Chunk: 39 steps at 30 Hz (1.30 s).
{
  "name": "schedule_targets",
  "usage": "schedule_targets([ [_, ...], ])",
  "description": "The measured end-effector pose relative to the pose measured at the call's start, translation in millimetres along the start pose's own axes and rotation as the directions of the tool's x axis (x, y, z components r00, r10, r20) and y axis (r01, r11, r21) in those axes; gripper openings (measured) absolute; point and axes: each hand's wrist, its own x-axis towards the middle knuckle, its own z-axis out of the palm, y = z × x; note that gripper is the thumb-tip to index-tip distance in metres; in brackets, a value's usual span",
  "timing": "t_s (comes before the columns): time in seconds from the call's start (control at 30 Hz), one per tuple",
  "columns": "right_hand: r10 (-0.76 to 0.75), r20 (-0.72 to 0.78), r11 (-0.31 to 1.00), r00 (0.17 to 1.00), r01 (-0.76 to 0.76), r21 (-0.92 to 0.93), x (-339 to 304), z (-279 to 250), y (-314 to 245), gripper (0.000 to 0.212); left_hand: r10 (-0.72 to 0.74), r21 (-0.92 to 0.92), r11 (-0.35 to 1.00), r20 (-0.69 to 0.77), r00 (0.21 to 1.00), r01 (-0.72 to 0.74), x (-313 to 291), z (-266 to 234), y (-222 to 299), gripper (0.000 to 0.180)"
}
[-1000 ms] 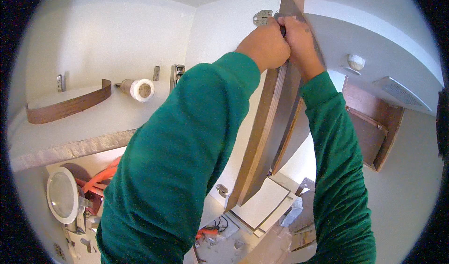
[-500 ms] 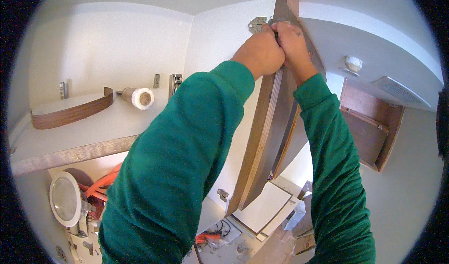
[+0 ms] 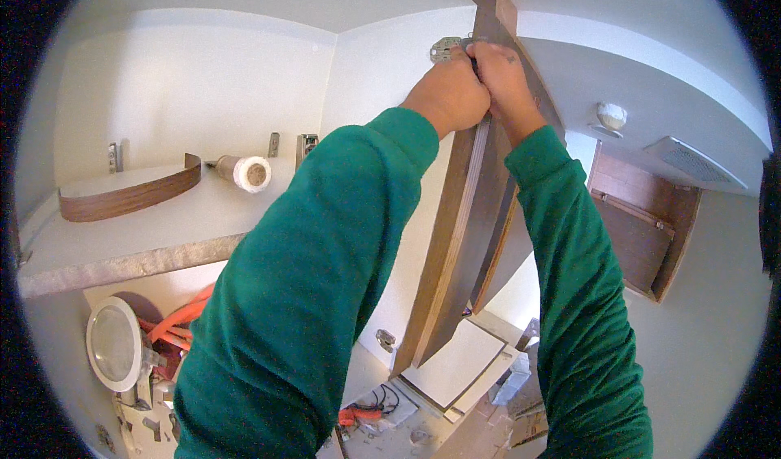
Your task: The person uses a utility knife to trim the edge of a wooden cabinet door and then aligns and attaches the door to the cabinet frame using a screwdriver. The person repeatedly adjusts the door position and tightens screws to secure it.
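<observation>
Both my arms, in green sleeves, reach up to the top of an upright brown wood panel (image 3: 439,280) with a pale raw edge. My left hand (image 3: 450,95) is closed, its fingers curled at the panel's upper front edge. Pressed against it, my right hand (image 3: 503,75) is closed too. Something dark shows between the fingers, but the hands cover most of it and its kind is hidden. Just left of the fingertips, a metal hinge plate (image 3: 445,49) sits against the white cabinet wall (image 3: 378,65).
A curved brown wood-grain strip (image 3: 134,202) and a tube with a white end (image 3: 248,174) lie on the left shelf (image 3: 106,252). Below are a round white light fitting (image 3: 112,345) and orange hose (image 3: 172,326). White boards (image 3: 455,361) lie low. A wall cabinet (image 3: 639,223) hangs at right.
Both hands stay together at the panel's top edge, shifted only very slightly left in the picture. The whole view has moved a little; nothing else visibly differs.
</observation>
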Motion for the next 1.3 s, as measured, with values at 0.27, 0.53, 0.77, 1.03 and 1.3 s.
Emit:
schedule_targets([
  [0.27, -0.591, 0.170, 0.552, 0.789, 0.549, -0.628, 3.2, -17.2, 20.3, 0.026, -0.028, -0.047, 0.999, -0.022, 0.999, 0.027, -7.8, 3.7, 9.7, 0.053],
  [0.53, -0.320, -0.086, 0.947, 0.943, 0.316, -0.060, -5.3, 0.5, 9.0, 0.025, 0.037, -0.029, 0.999, -0.004, 0.999, -0.037, -1.6, -1.6, 5.0, 0.052],
  [0.77, -0.216, -0.071, 0.976, 0.974, 0.217, 0.013, -9.4, 4.6, -1.4, 0.024, 0.012, -0.042, 0.999, -0.025, 1.000, -0.013, -0.4, 0.6, 3.4, 0.048],
  [1.03, -0.082, -0.061, 0.994, 0.995, 0.086, 0.066, -3.3, 6.2, -6.4, 0.026, 0.047, 0.008, 0.999, -0.046, 0.998, -0.047, 6.5, 1.1, -1.0, 0.046],
  [1.3, -0.741, 0.322, 0.153, 0.589, 0.615, -0.774, 11.5, -17.3, 15.6, 0.026, 0.010, -0.061, 0.998, -0.042, 0.999, -0.013, 3.0, 1.9, 7.0, 0.049],
])
